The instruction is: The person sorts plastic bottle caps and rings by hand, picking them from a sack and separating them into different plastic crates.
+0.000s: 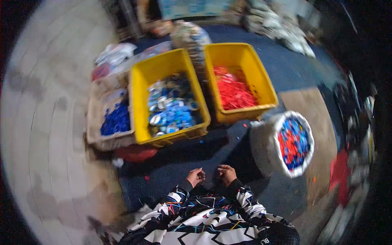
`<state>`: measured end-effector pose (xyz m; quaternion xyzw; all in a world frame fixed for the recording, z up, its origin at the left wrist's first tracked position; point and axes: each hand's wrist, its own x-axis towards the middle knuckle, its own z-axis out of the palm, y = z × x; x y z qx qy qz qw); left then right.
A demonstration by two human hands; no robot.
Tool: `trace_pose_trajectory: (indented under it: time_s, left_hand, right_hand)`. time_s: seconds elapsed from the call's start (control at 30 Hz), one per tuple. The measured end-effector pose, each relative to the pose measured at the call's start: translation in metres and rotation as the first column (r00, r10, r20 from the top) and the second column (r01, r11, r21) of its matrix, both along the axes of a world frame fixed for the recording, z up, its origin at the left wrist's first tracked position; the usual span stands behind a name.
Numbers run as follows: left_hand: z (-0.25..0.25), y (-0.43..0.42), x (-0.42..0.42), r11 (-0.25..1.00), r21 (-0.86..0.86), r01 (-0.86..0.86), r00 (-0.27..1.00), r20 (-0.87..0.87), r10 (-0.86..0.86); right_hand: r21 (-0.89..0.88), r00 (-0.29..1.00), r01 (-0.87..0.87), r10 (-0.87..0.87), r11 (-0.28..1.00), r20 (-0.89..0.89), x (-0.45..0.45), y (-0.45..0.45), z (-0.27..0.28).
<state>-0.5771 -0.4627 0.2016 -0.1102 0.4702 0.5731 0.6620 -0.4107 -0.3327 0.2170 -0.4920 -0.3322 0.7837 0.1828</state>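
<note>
My left hand point(196, 177) and my right hand point(227, 174) are held in front of my body, a short gap between them. The fingers of both are loosely bent and a little apart, and I see nothing held in either. A white sack point(261, 143) of red and blue plastic caps point(293, 143) stands to the right of my right hand. Ahead is a yellow crate point(139, 94) with blue and white caps point(169, 116). Beside it another yellow crate point(245, 114) holds red plastic pieces point(234, 90).
A whitish bin point(93, 118) with dark blue pieces point(115, 119) stands at the left. A filled sack point(190, 34) is behind the crates. White sacks point(277, 28) lie at the back right. A brown board point(320, 122) lies on the dark floor covering point(273, 204).
</note>
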Motion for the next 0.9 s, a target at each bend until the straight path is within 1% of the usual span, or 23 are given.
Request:
trace_pose_trajectory:
  time_s: [0.07,0.1,0.13,0.2,0.23,0.33,0.43,0.47,0.5,0.57,0.63,0.73,0.83,0.87,0.9]
  left_hand:
    - [0.006,0.023,0.020,0.992,-0.008,0.124,0.991,-0.052,-0.124]
    - [0.012,0.034,0.031,0.985,-0.012,0.175,0.984,-0.044,-0.175]
    - [0.020,0.046,0.045,0.976,-0.021,0.216,0.976,-0.034,-0.217]
    - [0.015,0.073,0.068,0.956,-0.033,0.292,0.955,-0.044,-0.294]
    - [0.003,0.098,0.086,0.942,-0.038,0.332,0.939,-0.078,-0.334]
    - [0.003,0.146,0.135,0.890,-0.068,0.450,0.881,-0.130,-0.455]
    - [0.000,0.192,0.183,0.862,-0.122,0.492,0.851,-0.140,-0.506]
    - [0.005,0.214,0.204,0.874,-0.143,0.465,0.865,-0.140,-0.483]
    - [0.002,0.225,0.217,0.867,-0.138,0.479,0.858,-0.132,-0.496]
    - [0.000,0.252,0.242,0.853,-0.129,0.506,0.846,-0.116,-0.520]
    - [0.009,0.274,0.258,0.823,-0.134,0.551,0.806,-0.172,-0.567]
    - [0.036,0.312,0.274,0.821,-0.113,0.559,0.776,-0.278,-0.567]
    - [0.043,0.339,0.274,0.822,-0.083,0.564,0.783,-0.262,-0.564]
    - [0.044,0.348,0.277,0.824,-0.102,0.558,0.779,-0.277,-0.562]
    - [0.043,0.357,0.279,0.813,-0.096,0.574,0.770,-0.276,-0.576]
  right_hand:
    - [-0.021,0.989,0.137,-0.136,0.990,0.053,0.047,0.013,-0.002]
    - [-0.034,0.976,0.205,-0.201,0.978,0.088,0.071,0.015,0.005]
    - [-0.039,0.962,0.270,-0.267,0.962,0.059,0.098,0.017,0.007]
    - [-0.033,0.921,0.386,-0.382,0.922,0.083,0.136,0.019,-0.006]
    - [-0.027,0.905,0.420,-0.417,0.907,0.081,0.159,0.034,-0.023]
    - [-0.049,0.858,0.509,-0.502,0.860,0.109,0.223,0.040,-0.024]
    - [-0.129,0.791,0.612,-0.609,0.780,0.065,0.293,0.049,-0.043]
    - [-0.225,0.751,0.616,-0.649,0.755,-0.123,0.327,0.060,-0.068]
    - [-0.179,0.744,0.651,-0.666,0.738,-0.044,0.348,0.064,-0.065]
    - [-0.149,0.681,0.727,-0.731,0.670,0.040,0.391,0.072,-0.059]
    - [-0.118,0.603,0.793,-0.797,0.597,0.019,0.432,0.075,-0.081]
    - [-0.064,0.538,0.838,-0.801,0.541,0.262,0.458,0.113,-0.056]
    - [-0.110,0.521,0.853,-0.820,0.510,0.237,0.463,0.138,-0.057]
    - [-0.067,0.530,0.846,-0.818,0.529,0.226,0.460,0.144,-0.064]
    - [-0.014,0.551,0.821,-0.785,0.571,0.284,0.455,0.152,-0.062]
